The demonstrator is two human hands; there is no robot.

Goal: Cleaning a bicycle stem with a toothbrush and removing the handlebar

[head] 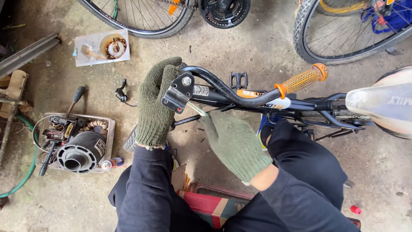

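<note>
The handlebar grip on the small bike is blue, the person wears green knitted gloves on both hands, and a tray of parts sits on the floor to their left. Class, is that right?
Not quite. The head view shows the handlebar grip is orange, not blue. The rest holds: the left hand and right hand both wear green knitted gloves, and the tray of parts sits on the floor to the person's left.

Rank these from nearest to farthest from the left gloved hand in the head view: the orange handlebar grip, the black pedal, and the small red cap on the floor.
From the left hand:
1. Black pedal, just right of it, behind the frame.
2. Orange handlebar grip, farther right.
3. Small red cap, lower right on the floor, farthest.
</note>
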